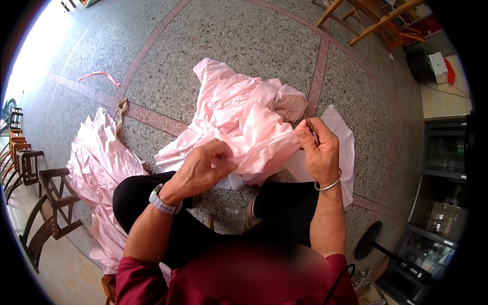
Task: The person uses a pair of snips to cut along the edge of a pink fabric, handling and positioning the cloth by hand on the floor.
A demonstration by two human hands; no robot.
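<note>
A large piece of thin pale pink cloth [239, 104] lies bunched over the floor in front of me and rises to my lap. My left hand [206, 162] is closed on its near edge, thumb and fingers pinched together. At the cloth's right end, my right hand [320, 145] has its thumb and fingers pressed together by the edge. A small dark metal tool [311, 128], which looks like thread snips, sits in that same hand, its lower part hidden by the fingers. A paler, whitish piece of cloth [341, 136] spreads behind my right wrist.
More crumpled pink cloth [96, 157] is heaped at my left, beside a brown strap [121, 114]. A pink strip [101, 75] lies farther off. Dark wooden stools [58, 198] line the left. A round black stand base [368, 240] and glass-fronted cabinets [443, 147] are at the right.
</note>
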